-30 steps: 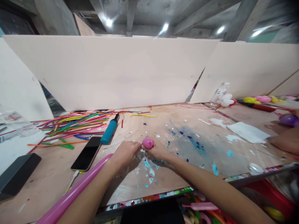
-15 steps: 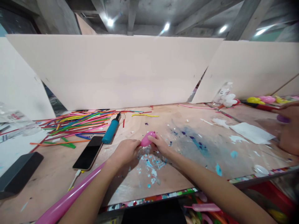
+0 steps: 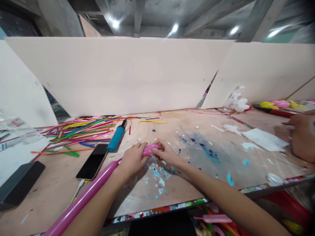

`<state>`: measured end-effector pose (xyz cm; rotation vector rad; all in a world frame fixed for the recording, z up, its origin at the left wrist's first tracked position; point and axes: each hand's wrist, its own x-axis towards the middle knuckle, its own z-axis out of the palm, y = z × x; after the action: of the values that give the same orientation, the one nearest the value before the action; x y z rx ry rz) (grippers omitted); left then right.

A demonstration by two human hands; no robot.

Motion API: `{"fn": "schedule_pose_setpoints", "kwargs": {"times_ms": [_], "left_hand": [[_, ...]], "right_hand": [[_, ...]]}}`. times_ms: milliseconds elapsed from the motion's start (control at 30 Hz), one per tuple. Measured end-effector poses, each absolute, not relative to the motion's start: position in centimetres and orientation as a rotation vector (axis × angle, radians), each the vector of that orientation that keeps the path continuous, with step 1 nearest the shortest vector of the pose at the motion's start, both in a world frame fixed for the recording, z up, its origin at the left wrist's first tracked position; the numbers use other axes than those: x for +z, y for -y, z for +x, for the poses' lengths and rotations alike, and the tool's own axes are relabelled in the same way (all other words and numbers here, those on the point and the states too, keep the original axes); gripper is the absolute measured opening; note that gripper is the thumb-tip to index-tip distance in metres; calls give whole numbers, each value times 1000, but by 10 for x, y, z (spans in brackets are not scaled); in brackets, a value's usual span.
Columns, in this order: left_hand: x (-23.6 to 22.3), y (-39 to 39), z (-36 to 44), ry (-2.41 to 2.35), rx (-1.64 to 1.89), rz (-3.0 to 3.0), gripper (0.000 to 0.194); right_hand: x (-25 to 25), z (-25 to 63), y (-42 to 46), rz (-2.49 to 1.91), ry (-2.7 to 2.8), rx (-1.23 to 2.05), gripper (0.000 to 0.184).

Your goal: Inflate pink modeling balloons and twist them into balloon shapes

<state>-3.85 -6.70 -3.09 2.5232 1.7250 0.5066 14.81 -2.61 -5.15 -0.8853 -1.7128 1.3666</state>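
Observation:
A long pink modelling balloon [image 3: 98,185] runs from the lower left up past my left wrist into both hands. My left hand [image 3: 134,157] is closed around it near a narrow pinched part. A short inflated segment [image 3: 149,150] of the same balloon shows between my hands. My right hand [image 3: 165,153] grips the right end of that segment with thumb and curled fingers. The balloon's tip is hidden by the right fingers. Both hands are just above the paint-stained table [image 3: 192,183].
Left of my hands lie a blue hand pump [image 3: 115,139], a phone [image 3: 93,161] with a cable and a pile of uninflated balloons [image 3: 83,131]. White boards [image 3: 128,75] stand behind. Another person's hand [image 3: 304,136] is at the right, near white paper [image 3: 265,140].
My left hand has slid further over the balloon, its fingers now flatter around it. The short segment has turned closer to level. The other person's hand at the right has shifted.

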Motion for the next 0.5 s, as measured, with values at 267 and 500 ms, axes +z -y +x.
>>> {"fn": "schedule_pose_setpoints", "kwargs": {"times_ms": [267, 500], "left_hand": [[-31, 70, -34, -1701, 307, 2592, 39], [-29, 69, -36, -1633, 259, 2649, 32]], "right_hand": [[-66, 143, 25, -889, 1692, 1508, 28], [-58, 144, 29, -911, 1881, 1227, 13]]}}
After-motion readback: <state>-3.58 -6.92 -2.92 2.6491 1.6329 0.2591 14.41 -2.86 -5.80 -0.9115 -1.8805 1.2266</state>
